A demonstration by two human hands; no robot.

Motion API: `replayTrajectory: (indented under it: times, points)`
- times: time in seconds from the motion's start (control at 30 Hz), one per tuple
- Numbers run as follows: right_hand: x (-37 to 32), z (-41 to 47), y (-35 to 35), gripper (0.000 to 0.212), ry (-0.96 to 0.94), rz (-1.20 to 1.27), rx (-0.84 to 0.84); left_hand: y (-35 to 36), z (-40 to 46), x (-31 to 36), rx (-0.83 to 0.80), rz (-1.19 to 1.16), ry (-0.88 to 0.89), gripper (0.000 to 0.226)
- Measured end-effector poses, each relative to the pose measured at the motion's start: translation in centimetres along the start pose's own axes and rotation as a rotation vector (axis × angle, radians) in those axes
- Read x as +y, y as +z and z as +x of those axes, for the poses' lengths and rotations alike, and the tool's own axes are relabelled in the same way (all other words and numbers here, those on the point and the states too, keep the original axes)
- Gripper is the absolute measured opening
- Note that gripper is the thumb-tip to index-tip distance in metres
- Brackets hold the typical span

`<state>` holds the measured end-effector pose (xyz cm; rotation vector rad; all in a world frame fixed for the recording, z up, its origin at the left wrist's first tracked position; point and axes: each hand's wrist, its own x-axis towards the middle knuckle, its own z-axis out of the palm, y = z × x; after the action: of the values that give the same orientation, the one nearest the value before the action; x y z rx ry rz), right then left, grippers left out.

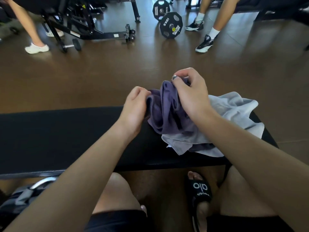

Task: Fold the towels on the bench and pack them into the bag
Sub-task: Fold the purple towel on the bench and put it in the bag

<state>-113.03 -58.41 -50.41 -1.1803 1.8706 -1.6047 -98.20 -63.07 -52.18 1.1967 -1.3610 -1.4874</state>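
A crumpled purple towel is lifted off the black bench at its right half. My left hand pinches the towel's left edge. My right hand grips its top edge, fingers closed on the cloth. Under and behind it lies a light grey towel, bunched on the bench's right end, with a darker fold showing beneath it. A grey and dark bag with a pale strap sits on the floor at the lower left, partly hidden by my left forearm.
Brown floor stretches beyond the bench. A barbell with 10 kg plates lies at the back centre, a black machine frame at the back left. Legs of other people stand at the back left and back right. My sandalled foot rests below the bench.
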Motion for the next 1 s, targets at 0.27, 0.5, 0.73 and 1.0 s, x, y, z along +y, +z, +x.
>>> replayTrajectory:
  times: [0.27,0.5,0.73,1.0]
  points:
    - [-0.5,2.1,2.1,0.014,0.096,-0.071,-0.09,-9.3,1.8,3.9,0.388,-0.239,-0.055,0.02]
    - [0.4,2.5,4.3,0.035,-0.012,-0.708,-0.32,-19.2,1.3,1.7,0.6,0.451,-0.123,0.039]
    - [1.2,-2.1,10.0,0.053,-0.447,-1.023,-0.64,-19.2,-2.1,-3.4,0.192,1.44,-0.12,0.094]
    - [3.3,-3.4,13.0,0.043,-0.35,-1.112,-0.59,-17.7,-1.6,-6.9,0.11,1.671,0.133,0.051]
